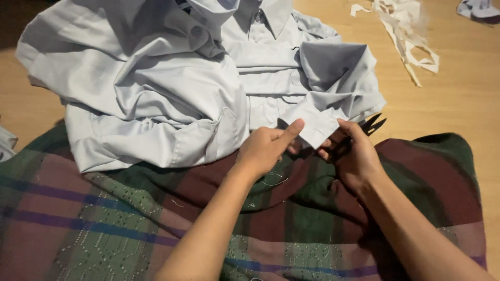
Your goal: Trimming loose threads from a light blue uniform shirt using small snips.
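Two bare hands work at the cuff (pixel 316 130) of a pale grey-blue shirt (pixel 156 93) that lies heaped on a wooden floor (pixel 458 104) and over the edge of a checked cloth (pixel 104 224) in dark red, green and purple. The left hand (pixel 265 148) pinches the cuff from the near side, thumb stretched along the fabric's hem and the other fingers curled under it, so its grip is closed on the cloth. The right hand (pixel 357 156) is closed around a pair of small black scissors (pixel 371 125), whose pointed tips stick out past the fingers, just beside the cuff's right corner; the fingertips of this hand also touch the cuff's edge. Whether the blades are parted or together cannot be told with certainty. The sleeve runs up from the cuff to the shirt's folded body, where a collar (pixel 265 15) shows near the top edge. Farther off on the floor, at the upper right, lies a loose tangle of whitish fabric strips (pixel 406 31).
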